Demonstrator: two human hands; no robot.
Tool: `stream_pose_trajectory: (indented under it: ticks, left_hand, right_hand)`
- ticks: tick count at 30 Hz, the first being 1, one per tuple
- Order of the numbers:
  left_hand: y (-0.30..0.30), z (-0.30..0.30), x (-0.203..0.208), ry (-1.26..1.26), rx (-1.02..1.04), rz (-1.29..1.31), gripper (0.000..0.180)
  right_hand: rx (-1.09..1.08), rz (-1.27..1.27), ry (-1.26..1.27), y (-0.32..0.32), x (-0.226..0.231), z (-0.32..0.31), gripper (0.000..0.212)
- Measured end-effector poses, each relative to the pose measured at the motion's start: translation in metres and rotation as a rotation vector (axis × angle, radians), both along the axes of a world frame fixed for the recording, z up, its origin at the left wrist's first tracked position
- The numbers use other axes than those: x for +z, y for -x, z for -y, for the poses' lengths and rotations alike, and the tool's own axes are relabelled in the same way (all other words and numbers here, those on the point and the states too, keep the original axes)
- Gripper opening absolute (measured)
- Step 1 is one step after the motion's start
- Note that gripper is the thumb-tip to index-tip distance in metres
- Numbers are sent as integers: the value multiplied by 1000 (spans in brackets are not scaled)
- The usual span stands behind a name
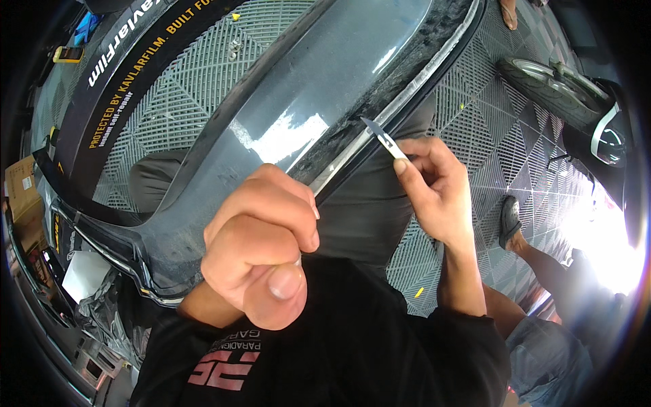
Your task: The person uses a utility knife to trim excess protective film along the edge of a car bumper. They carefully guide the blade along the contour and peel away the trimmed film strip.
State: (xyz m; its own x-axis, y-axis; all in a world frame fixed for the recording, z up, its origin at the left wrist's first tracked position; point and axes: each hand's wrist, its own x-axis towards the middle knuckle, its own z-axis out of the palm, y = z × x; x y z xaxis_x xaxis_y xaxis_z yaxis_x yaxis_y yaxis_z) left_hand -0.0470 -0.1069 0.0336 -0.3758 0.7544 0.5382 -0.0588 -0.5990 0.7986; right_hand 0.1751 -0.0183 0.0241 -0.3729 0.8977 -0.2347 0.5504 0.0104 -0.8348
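Above the person's lap, two bare hands are working apart from each other. The left hand (261, 244) is hovering close to the camera, its fingers curling inward and its thumb folding in below them; whether it is gripping anything is impossible to tell. The right hand (437, 193) is clamping a small knife (391, 145) between thumb and fingers. The knife's pale handle is leading to a dark blade, which is pointing at the right edge of a large car body panel (278, 102); whether the tip is touching is unclear.

The panel, glossy and blue-grey, is lying across legs in dark trousers (359, 234), running from near the left hand to the far side. Along its right edge a pale strip (401, 102) is following a dusty dark band, and its near left end is curving outward. A white glare is shining off its middle.

Beneath, grey grid tiles are covering the floor (502, 159). By the panel's near left corner, a black plastic bag (112, 319) is lying crumpled. On the floor's left side, a cardboard box (24, 180) is standing; on its right side, a motorbike wheel (563, 85) is resting, and another person's foot in a dark clog (510, 218) is showing nearby.
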Motion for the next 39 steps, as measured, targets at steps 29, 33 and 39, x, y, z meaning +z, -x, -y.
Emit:
stream_pose_trajectory:
  ticks: [29, 33, 39]
  left_hand:
    - [10, 17, 12, -21, 29, 99, 24]
    - [11, 18, 16, -17, 50, 112, 26]
    - [12, 22, 21, -24, 16, 117, 29]
  right_hand:
    - [-73, -5, 42, 10, 2, 15, 17]
    - [-85, -30, 46, 12, 3, 20, 17]
    - [-104, -30, 16, 12, 1, 21, 17]
